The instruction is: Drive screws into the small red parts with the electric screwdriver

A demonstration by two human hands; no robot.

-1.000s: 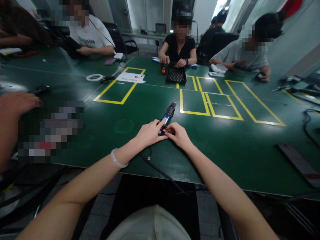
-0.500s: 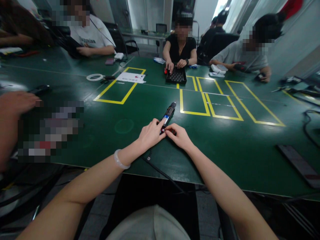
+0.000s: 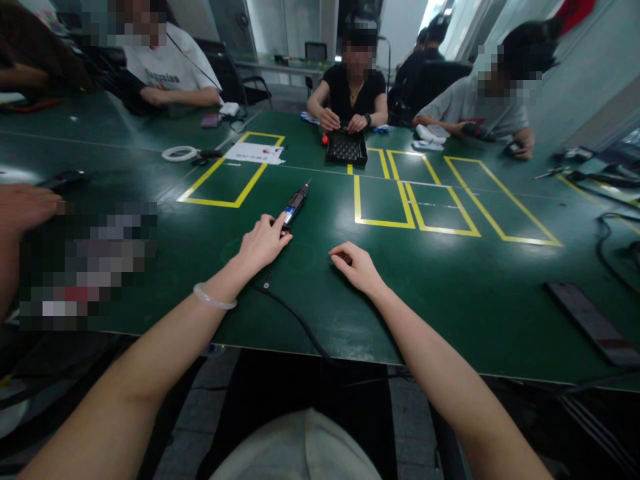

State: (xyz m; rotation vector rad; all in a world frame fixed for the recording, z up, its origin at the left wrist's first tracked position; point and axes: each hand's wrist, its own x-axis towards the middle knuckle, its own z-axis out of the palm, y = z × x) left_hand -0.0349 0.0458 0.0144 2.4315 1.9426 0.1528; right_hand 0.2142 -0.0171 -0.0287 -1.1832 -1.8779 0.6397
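My left hand (image 3: 263, 243) lies on the green table (image 3: 450, 293), its fingers closed around the rear end of a black and blue electric screwdriver (image 3: 296, 202). The tool lies flat with its tip pointing away to the right. Its black cable (image 3: 290, 313) trails back past my left wrist and over the table's near edge. My right hand (image 3: 354, 267) rests on the table a hand's width right of the left one. Its thumb and fingers are pinched around a small dark piece that is mostly hidden. A pale bangle (image 3: 214, 300) circles my left wrist.
Yellow tape rectangles (image 3: 400, 200) mark the table's middle. Beyond them stands a black tray (image 3: 346, 148) with another person's hands at it. A tape roll (image 3: 179, 153) and a paper (image 3: 255, 153) lie far left, a dark phone (image 3: 590, 323) near right. Someone's hand (image 3: 25, 207) rests at the left edge.
My hands have come apart. The left hand has carried the screwdriver left and away from me, while the right hand stays nearly in place with its fingers pinched.
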